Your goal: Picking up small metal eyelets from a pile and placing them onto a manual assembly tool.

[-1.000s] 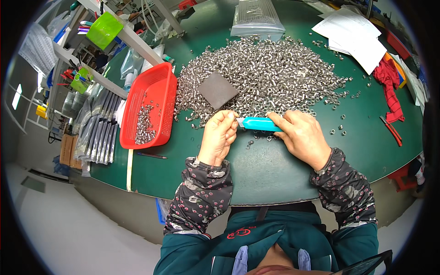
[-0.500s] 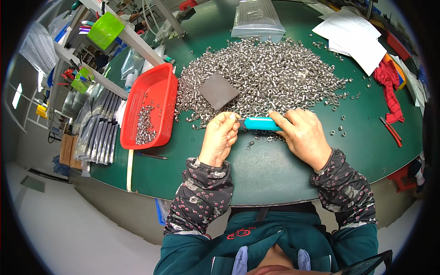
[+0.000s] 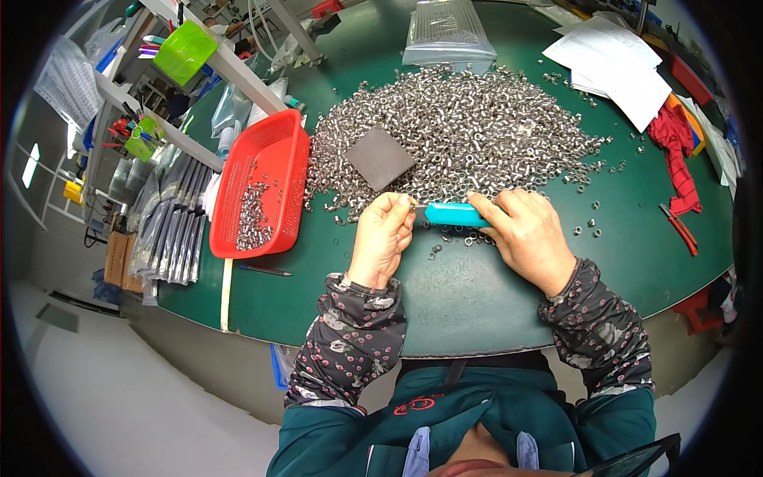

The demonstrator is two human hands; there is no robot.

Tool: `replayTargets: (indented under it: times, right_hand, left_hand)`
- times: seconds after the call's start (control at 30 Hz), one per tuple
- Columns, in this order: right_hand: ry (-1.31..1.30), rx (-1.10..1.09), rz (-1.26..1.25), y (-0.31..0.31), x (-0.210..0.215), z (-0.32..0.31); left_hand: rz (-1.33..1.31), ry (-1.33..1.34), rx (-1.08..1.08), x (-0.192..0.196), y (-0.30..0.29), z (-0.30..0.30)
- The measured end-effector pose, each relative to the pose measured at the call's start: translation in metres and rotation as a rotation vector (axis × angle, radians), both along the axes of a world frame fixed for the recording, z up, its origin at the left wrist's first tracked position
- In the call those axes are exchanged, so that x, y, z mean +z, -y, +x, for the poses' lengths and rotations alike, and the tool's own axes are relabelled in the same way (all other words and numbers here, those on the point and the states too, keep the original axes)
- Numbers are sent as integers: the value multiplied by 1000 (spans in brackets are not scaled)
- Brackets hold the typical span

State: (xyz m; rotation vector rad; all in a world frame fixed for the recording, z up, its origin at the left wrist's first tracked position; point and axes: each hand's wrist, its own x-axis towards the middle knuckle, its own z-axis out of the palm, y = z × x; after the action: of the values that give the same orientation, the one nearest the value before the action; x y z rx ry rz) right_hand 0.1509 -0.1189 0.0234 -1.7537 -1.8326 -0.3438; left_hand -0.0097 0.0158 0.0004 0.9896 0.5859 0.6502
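Over the near edge of a wide heap of small metal rings (image 3: 493, 119), my right hand (image 3: 528, 238) grips a tool with a teal handle (image 3: 455, 214). The tool lies level and its short dark end points left. My left hand (image 3: 378, 242) is closed at that end, thumb and forefinger pinched together; whatever small thing they hold is hidden. Just beyond the left hand, a dark grey square block (image 3: 380, 158) lies tilted on the heap. To the left stands a red plastic basket (image 3: 293, 187) with some loose metal rings inside.
A pen (image 3: 266, 270) and a pale strip (image 3: 226, 296) lie near the basket on the green table (image 3: 469, 318). Bagged dark parts (image 3: 171, 230) are at far left. Papers (image 3: 612, 67), a red cloth (image 3: 674, 159) and a red-handled hand tool (image 3: 680, 230) lie right. A clear bag (image 3: 447, 36) sits behind.
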Motion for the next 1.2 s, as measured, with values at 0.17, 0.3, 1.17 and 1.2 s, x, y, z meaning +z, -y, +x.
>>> replayTargets:
  times: [0.17,0.3,1.17,1.2]
  right_hand:
    - [-3,3,9,0,0,0]
    - [-6,4,3,0,0,0]
    - [-223,90,-166,3,4,2]
    - [-223,91,-166,3,4,2]
  left_hand:
    - [33,-22,20,1,1,0]
    - [44,-45,28,2,1,1]
    - [37,-81,10,1,3,1]
    - [37,-82,11,2,3,1]
